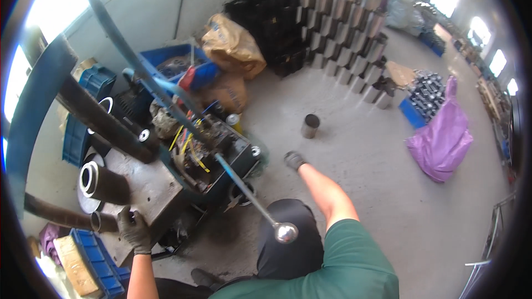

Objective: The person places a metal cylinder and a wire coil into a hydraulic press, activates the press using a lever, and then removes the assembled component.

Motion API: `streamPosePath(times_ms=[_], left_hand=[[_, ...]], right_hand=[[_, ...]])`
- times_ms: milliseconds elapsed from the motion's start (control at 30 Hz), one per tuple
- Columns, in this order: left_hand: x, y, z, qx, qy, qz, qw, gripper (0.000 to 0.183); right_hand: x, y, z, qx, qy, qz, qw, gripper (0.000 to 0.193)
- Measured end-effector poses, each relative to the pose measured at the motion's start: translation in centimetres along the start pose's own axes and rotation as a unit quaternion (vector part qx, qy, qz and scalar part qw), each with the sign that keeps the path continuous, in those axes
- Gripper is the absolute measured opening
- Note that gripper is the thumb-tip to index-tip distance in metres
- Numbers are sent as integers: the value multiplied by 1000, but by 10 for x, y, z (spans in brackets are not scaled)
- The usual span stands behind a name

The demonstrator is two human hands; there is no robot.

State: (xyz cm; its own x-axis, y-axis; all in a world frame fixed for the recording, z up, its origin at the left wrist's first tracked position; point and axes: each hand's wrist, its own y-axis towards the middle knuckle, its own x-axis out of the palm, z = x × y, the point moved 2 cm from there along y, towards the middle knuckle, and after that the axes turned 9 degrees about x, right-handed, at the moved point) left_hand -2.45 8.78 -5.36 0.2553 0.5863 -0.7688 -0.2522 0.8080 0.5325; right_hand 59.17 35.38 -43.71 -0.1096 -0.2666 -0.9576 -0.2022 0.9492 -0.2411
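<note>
My left hand [134, 231], in a dark grey glove, rests at the near edge of a worn steel machine plate [158, 180]. Its fingers are apart, right beside a short metal tube [103, 221] at the foot of a dark column. A thicker dark cylinder with a bright stepped end [105, 184] lies on the plate farther in. My right arm stretches forward over the floor. The gloved right hand [294, 160] has loosely bent fingers and nothing visible in it. Just beyond it, not touched, a single metal cylinder [310, 126] stands upright on the floor.
A blue lever with a shiny ball knob [286, 232] slants above my knee. Stacked metal cylinders [346, 36] rise at the back. To the right are a purple sack [443, 144] and piled metal parts [428, 93]. Behind the machine sits a blue bin [208, 72].
</note>
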Motion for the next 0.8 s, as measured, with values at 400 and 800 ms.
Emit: streamPosePath(times_ms=[400,800], left_hand=[[-1,-5,-51,7,-120,78,990,30],[-29,12,-34,-349,-505,154,774,47]], right_hand=[[-341,-165,-328,-263,-51,-247,931,50],[-412,-249,-589,-449,164,361,800,56]])
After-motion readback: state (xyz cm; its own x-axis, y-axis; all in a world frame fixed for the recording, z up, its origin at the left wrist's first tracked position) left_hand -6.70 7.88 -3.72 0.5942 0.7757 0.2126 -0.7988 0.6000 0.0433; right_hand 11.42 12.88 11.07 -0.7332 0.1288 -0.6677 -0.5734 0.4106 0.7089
